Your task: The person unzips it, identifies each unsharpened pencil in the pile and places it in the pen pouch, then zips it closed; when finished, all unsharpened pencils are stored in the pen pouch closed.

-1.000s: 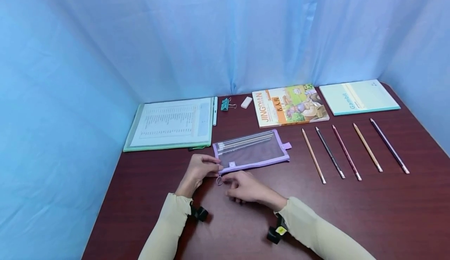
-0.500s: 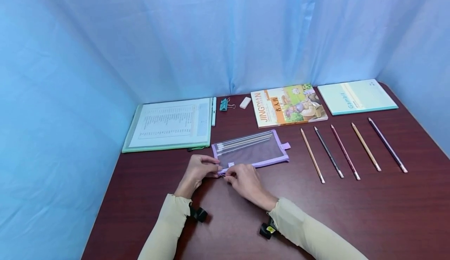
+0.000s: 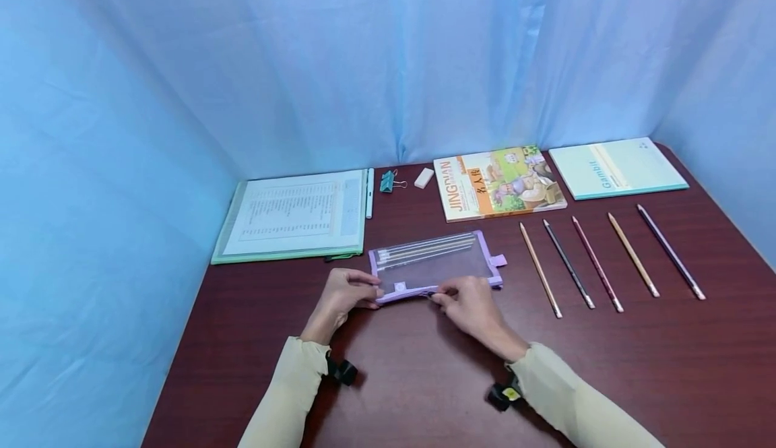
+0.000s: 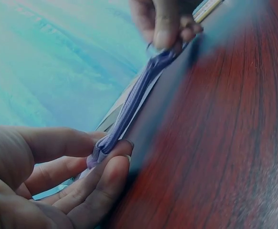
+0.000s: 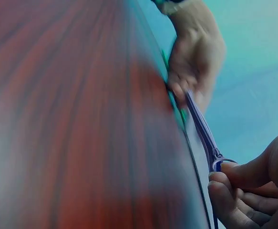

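A clear pencil pouch (image 3: 424, 269) with purple edging lies on the table, several pencils (image 3: 424, 249) showing through its upper part. My left hand (image 3: 347, 301) pinches its near left corner between thumb and fingers; the left wrist view shows this corner (image 4: 98, 150) up close. With thumb and forefinger my right hand (image 3: 475, 310) pinches the zipper pull (image 5: 219, 164) midway along the pouch's near edge. Between the two hands the purple zipper (image 4: 134, 107) runs taut. The pull itself is mostly covered by the right fingertips.
Several pencils (image 3: 597, 263) lie in a row to the right. Behind stand a document folder (image 3: 291, 215), a pen (image 3: 370, 193), a binder clip (image 3: 388, 181), an eraser (image 3: 424, 178), an illustrated book (image 3: 500, 182) and a notebook (image 3: 618, 167). Blue curtains (image 3: 315, 64) surround the table.
My right hand has taken hold of the zipper pull at the left corner and moved it rightward along the near edge. The pouch's right side has shifted slightly nearer. The left hand stays put.
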